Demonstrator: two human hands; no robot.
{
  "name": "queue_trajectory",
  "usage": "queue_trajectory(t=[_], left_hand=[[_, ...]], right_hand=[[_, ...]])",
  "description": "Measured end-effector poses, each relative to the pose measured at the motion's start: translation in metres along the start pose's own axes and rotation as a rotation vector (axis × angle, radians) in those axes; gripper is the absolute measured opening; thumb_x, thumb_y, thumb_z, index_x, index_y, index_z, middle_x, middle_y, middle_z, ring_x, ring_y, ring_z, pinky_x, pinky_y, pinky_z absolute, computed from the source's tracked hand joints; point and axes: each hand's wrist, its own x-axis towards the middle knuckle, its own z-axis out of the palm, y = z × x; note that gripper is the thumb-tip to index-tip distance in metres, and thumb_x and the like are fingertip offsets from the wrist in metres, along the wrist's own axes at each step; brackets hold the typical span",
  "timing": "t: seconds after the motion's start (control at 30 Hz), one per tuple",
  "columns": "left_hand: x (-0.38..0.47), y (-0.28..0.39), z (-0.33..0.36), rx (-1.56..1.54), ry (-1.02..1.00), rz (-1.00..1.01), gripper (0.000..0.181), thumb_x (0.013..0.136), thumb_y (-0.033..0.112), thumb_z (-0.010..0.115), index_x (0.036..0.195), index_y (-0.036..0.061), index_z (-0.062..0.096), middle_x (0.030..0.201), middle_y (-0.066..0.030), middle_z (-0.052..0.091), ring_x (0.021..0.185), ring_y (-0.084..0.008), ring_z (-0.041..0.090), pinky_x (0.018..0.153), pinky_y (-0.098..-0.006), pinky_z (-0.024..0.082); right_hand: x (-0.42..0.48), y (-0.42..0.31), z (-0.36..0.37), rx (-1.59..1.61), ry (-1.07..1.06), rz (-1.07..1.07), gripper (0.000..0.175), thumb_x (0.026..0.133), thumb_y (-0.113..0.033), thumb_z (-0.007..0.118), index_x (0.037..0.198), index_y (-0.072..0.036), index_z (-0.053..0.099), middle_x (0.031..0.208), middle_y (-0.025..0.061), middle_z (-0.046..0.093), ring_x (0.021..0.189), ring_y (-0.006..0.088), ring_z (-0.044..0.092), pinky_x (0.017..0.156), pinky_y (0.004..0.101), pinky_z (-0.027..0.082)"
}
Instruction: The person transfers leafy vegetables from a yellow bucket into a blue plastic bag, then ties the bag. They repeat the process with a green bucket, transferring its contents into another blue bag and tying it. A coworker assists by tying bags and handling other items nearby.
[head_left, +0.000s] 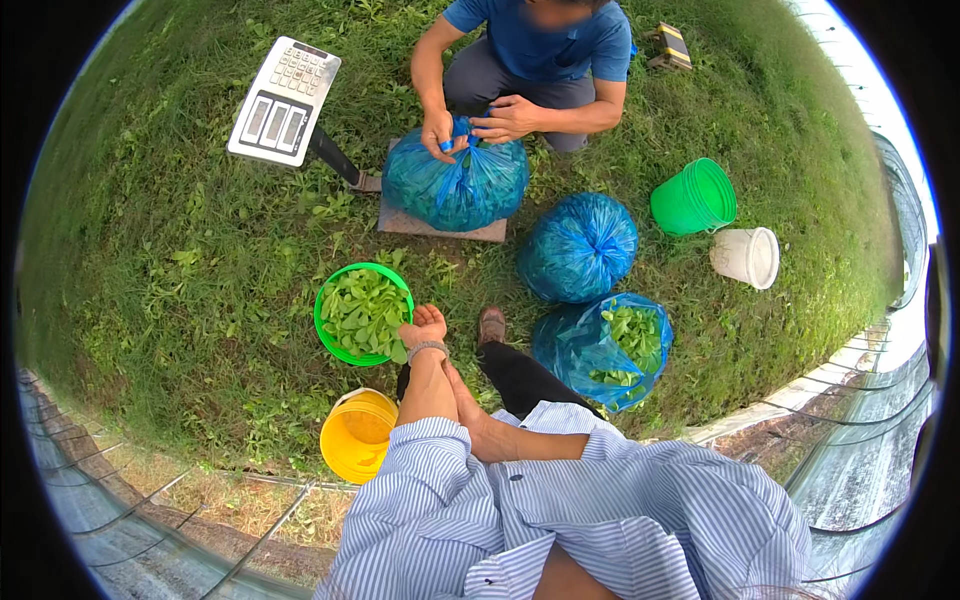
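Note:
My left hand (426, 325), a band around its wrist, is palm up with loosely curled fingers and holds nothing. It is beside the rim of a green bucket (322, 341) filled with leafy greens (365, 311). My right hand (465, 394) crosses under my left forearm; its fingers are mostly hidden there. To the right, a blue plastic bag (562, 341) gapes, showing green leaves. A gathered, closed blue bag (577, 247) sits just behind it. Across from me, a person's hands (472, 129) hold the neck of a full blue bag (455, 184) on a platform scale (442, 227).
The scale's keypad display (285, 101) stands on a post at upper left. A yellow bucket (360, 435) is near my left leg. Another green bucket (690, 196) and a white bucket (745, 257) lie tipped at right. A small stool-like object (669, 46) is behind the person.

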Motion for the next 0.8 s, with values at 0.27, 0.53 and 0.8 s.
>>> queue_trajectory(t=[0.27,0.53,0.8], left_hand=[[-0.012,-0.036,-0.028,0.013,-0.111,-0.035,0.054,0.101,0.048,0.045,0.069,0.0043,0.048,0.063,-0.0069,0.054,0.058,-0.0218,0.054,0.075,-0.0391,0.055],[0.000,-0.035,-0.052,0.283,-0.101,-0.062,0.046,0.100,0.045,0.047,0.079,0.0050,0.053,0.077,-0.0076,0.062,0.068,-0.0222,0.060,0.074,-0.0412,0.057],[-0.001,-0.035,-0.013,0.297,-0.259,-0.056,0.037,0.101,0.037,0.050,0.081,0.0065,0.056,0.078,-0.0047,0.062,0.073,-0.0215,0.061,0.077,-0.0418,0.055]], right_hand=[[-0.018,0.000,-0.022,0.005,0.082,0.048,0.062,0.086,-0.064,0.061,0.118,-0.011,0.063,0.103,0.0107,0.072,0.085,0.0291,0.068,0.077,0.0468,0.057],[-0.015,0.002,-0.036,-0.045,0.130,0.096,0.064,0.083,-0.067,0.064,0.117,-0.012,0.062,0.103,0.0106,0.071,0.087,0.0291,0.068,0.080,0.0459,0.057],[0.007,-0.010,-0.039,-0.119,-0.031,0.138,0.078,0.079,-0.071,0.066,0.128,-0.011,0.055,0.121,0.0104,0.065,0.104,0.0281,0.064,0.095,0.0454,0.051]])
